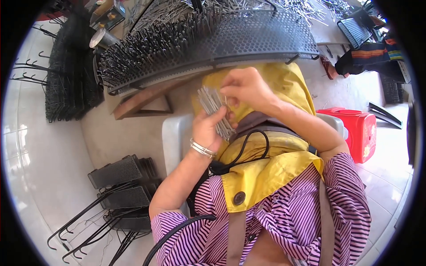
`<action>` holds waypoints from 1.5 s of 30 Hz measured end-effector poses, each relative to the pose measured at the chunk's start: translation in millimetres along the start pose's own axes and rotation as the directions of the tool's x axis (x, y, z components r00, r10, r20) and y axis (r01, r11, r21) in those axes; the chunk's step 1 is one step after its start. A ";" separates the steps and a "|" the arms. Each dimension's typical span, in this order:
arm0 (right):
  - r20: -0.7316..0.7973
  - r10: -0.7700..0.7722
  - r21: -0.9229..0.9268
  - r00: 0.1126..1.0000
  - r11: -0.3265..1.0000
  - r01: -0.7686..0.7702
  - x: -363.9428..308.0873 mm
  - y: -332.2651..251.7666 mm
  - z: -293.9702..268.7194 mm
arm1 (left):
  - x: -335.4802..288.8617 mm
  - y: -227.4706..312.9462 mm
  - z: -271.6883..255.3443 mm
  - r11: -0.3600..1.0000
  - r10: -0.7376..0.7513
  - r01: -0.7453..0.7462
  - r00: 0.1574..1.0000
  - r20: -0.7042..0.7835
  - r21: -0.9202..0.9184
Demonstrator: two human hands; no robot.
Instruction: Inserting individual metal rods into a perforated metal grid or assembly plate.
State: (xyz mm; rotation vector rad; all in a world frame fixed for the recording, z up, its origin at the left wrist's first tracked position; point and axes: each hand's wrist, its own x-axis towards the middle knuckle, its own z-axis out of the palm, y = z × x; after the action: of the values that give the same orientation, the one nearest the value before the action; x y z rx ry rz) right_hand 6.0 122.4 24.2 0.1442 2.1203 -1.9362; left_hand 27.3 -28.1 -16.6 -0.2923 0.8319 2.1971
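Note:
My left hand (pixel 207 127) is closed round a bundle of thin grey metal rods (pixel 212 101), held above my lap. Beside the bundle's upper end, my right hand (pixel 246 88) is closed in a pinch with its fingertips close to the rods. A thin piece shows just below those fingertips, too small to name surely. Beyond both hands stands a black perforated metal rack (pixel 266 37). Many dark metal rods (pixel 146 55) stand upright in its left part, while its right part shows bare mesh.
Loose silvery rods (pixel 293 9) lie on the worktable behind the rack. Stacked black mesh racks with hooked rods (pixel 124 190) stand on the floor at lower left, more (pixel 73 71) along the left wall. A red plastic stool (pixel 361 133) is at right. Another person's leg (pixel 368 60) shows upper right.

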 end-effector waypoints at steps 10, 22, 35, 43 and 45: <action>-0.430 -0.344 -0.206 0.835 0.938 0.281 26.0 -25.3 -33.3 | 3.9 0.6 -4.9 0.995 0.051 -0.064 0.987 -0.154 -0.080; -0.274 -0.876 -0.721 0.396 0.460 0.518 103.7 -34.2 -45.0 | 0.4 0.3 -3.4 0.995 -0.004 -0.009 0.992 -0.126 -0.102; -0.098 -0.806 -0.565 0.583 0.527 0.635 116.2 -49.4 -52.9 | 9.2 -1.9 -4.7 0.999 -0.040 0.036 0.990 -0.136 -0.033; 0.079 -0.858 -0.581 0.507 0.374 0.723 116.3 -39.4 -40.9 | 7.2 -2.3 -22.2 1.000 -0.017 0.018 0.996 -0.087 0.004; 0.126 -0.841 -0.599 0.527 0.359 0.716 110.5 -44.8 -43.6 | 10.7 -0.3 -17.9 0.999 -0.012 0.016 0.997 -0.081 0.043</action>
State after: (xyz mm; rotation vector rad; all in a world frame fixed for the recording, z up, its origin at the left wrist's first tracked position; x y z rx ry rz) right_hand -116.8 149.3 41.8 -1.0712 3.2113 -1.4522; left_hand 19.4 -33.4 -35.2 -0.3668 0.9185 2.1632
